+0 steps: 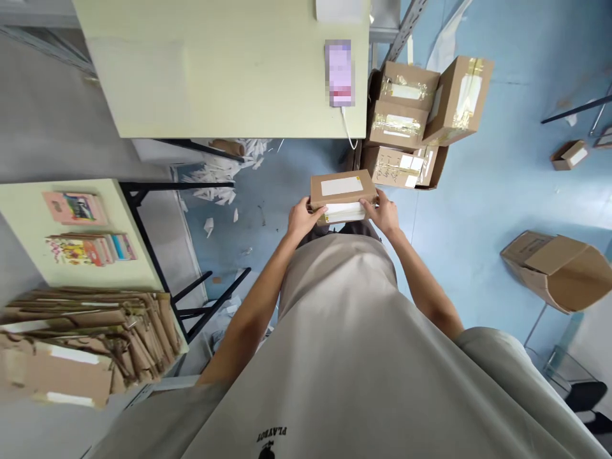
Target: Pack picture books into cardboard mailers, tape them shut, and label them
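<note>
A small brown cardboard box (pixel 366 181) with white labels on its top and near side is held level in front of my waist. My left hand (pixel 302 218) grips its left end, the thumb lying along the near side. At the opposite end my right hand (pixel 384 213) has its thumb pressed on the near side and its other fingers round the corner. Whether this is one box or two stacked ones, I cannot tell. The fingertips beneath are hidden.
Ahead is a pale table (pixel 248 76) with a phone (pixel 340 73) on a white cable. Taped boxes (pixel 399 121) stand right of it. An open carton (pixel 545 268) lies on the floor at right. Flattened cardboard (pixel 62 363) and books (pixel 90 248) fill a left table. Paper scraps (pixel 215 175) litter the floor.
</note>
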`<state>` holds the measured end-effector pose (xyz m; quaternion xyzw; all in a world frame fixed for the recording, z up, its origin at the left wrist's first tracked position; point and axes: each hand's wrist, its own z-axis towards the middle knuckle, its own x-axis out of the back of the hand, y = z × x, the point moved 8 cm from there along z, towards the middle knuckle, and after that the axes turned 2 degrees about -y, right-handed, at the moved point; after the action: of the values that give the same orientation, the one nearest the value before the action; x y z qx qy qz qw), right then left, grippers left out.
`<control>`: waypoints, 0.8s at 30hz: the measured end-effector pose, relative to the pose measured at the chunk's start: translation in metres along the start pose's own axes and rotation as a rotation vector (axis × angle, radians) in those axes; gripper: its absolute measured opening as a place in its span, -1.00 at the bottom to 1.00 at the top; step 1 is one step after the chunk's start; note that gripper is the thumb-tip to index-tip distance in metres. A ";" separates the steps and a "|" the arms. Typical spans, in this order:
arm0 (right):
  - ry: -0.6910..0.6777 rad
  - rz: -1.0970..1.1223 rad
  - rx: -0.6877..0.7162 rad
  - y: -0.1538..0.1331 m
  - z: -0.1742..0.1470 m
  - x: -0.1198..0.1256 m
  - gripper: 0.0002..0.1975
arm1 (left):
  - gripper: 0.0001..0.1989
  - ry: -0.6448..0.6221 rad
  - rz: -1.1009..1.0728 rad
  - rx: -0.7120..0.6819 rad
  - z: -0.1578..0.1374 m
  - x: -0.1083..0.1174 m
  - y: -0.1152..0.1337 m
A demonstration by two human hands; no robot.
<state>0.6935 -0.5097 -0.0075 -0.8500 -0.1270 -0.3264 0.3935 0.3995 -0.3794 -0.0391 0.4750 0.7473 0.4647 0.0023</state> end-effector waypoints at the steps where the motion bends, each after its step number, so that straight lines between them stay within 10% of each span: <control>1: 0.012 0.022 -0.028 0.015 0.001 0.012 -0.04 | -0.43 -0.021 -0.009 0.022 0.004 -0.009 0.014; 10: 0.239 0.500 -0.298 0.174 -0.004 0.131 -0.29 | -0.47 -0.169 0.151 -0.272 0.097 -0.146 0.220; 16: 0.403 0.935 -0.581 0.253 0.005 0.149 -0.38 | -0.39 -0.250 0.290 -0.521 0.171 -0.275 0.348; 24: 0.518 1.005 -0.651 0.298 0.020 0.152 -0.43 | -0.34 -0.406 0.478 -0.584 0.210 -0.380 0.398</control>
<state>0.9584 -0.6965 -0.0919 -0.7754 0.4904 -0.3186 0.2384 0.9831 -0.4584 -0.0472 0.6959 0.4378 0.5414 0.1759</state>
